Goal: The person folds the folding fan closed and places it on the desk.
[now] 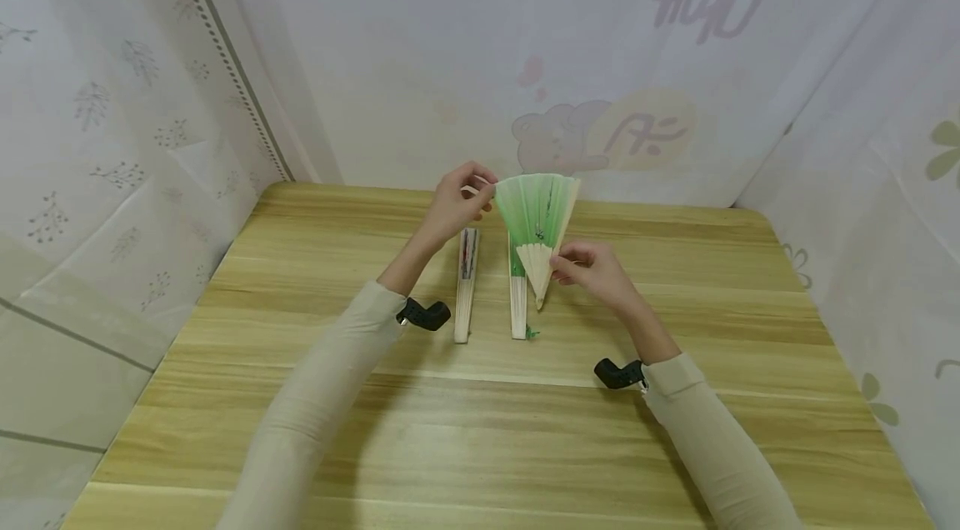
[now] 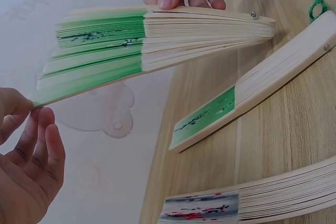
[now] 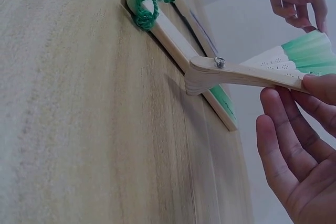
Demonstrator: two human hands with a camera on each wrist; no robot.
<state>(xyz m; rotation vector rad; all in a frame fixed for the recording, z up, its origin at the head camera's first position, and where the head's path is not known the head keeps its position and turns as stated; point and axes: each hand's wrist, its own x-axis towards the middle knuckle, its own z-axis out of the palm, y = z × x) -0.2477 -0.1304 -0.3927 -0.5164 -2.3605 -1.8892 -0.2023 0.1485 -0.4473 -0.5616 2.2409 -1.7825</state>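
Note:
A green folding fan (image 1: 536,209) with pale wooden ribs is held partly spread above the table, its pivot end pointing down. The left hand (image 1: 459,201) pinches its upper left corner between thumb and fingers, also seen in the left wrist view, where the fan (image 2: 100,51) shows its pleats half spread. My right hand (image 1: 592,267) pinches the outer rib on the right, low down; in the right wrist view the thumb of the right hand (image 3: 304,156) presses on that rib. Behind it lies a closed green fan (image 1: 518,305) with a green tassel (image 3: 149,9).
Left of the closed green fan lies another closed fan (image 1: 465,288) with a grey and red pattern. All are on a wood-grain table (image 1: 480,447). A pale printed curtain (image 1: 420,55) hangs behind the table's far edge, with more cloth at both sides.

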